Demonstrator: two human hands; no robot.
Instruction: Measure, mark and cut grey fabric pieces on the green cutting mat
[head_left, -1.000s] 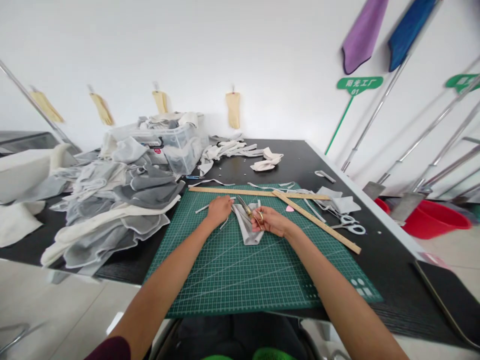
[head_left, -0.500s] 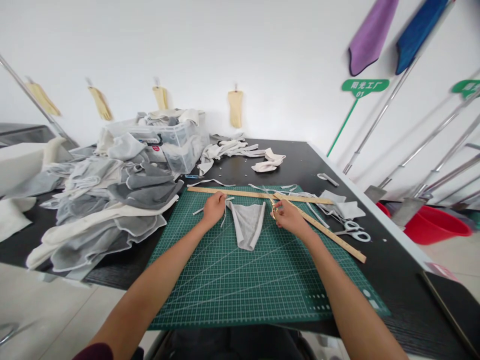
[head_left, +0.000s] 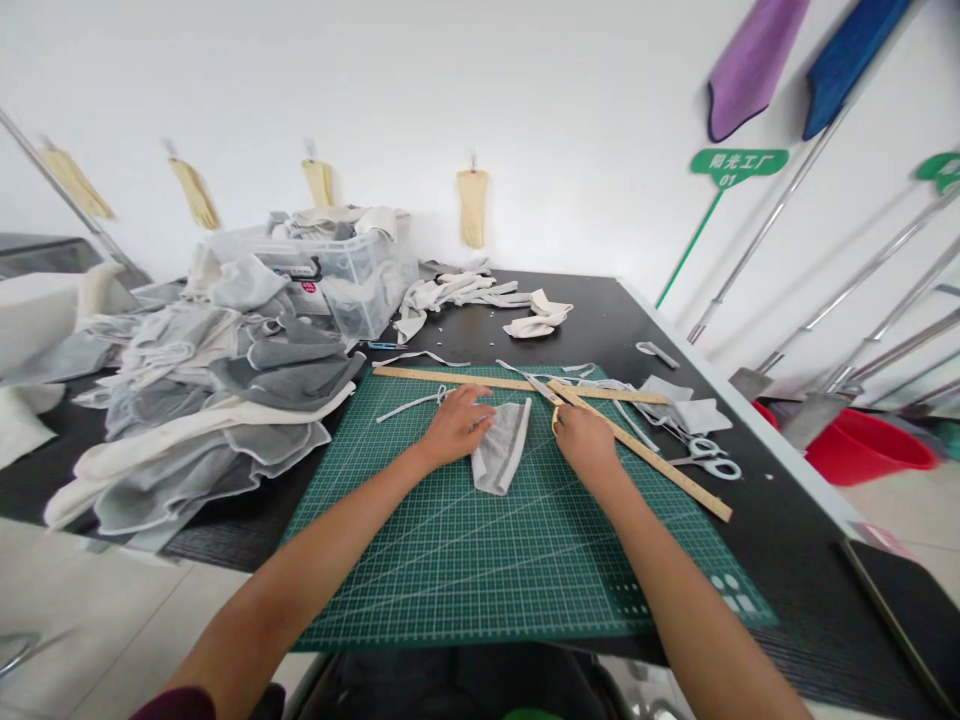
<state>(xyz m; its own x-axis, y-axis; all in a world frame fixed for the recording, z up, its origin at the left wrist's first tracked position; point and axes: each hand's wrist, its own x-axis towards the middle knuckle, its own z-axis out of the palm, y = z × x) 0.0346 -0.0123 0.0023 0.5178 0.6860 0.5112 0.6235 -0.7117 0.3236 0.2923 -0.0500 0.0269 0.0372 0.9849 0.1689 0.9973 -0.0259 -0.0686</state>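
Observation:
A small grey piece of cloth (head_left: 501, 458) with a pale edge lies on the green cutting mat (head_left: 450, 560). Over its left side rests my left hand (head_left: 455, 425), fingers stretched out, hiding part of the cloth. My right hand (head_left: 586, 440), to the right of the cloth, is closed round the yellow handles of a pair of scissors (head_left: 546, 390), their blades pointing up and left across the wooden ruler (head_left: 465, 379). A thin grey strip (head_left: 409, 405) lies loose on the mat just left of my left hand.
A second wooden ruler (head_left: 660, 465) runs diagonally on the right, near white-handled scissors (head_left: 709, 457) and fabric scraps (head_left: 694, 405). A big heap of grey cloth (head_left: 217, 400) fills the left, before a clear plastic box (head_left: 360, 265). A dark phone-like object (head_left: 900, 610) lies front right.
My left hand has released the thin strip, which now lies on the mat, and moved right onto the cloth with its fingers spread. My right hand has shifted slightly right with the scissors.

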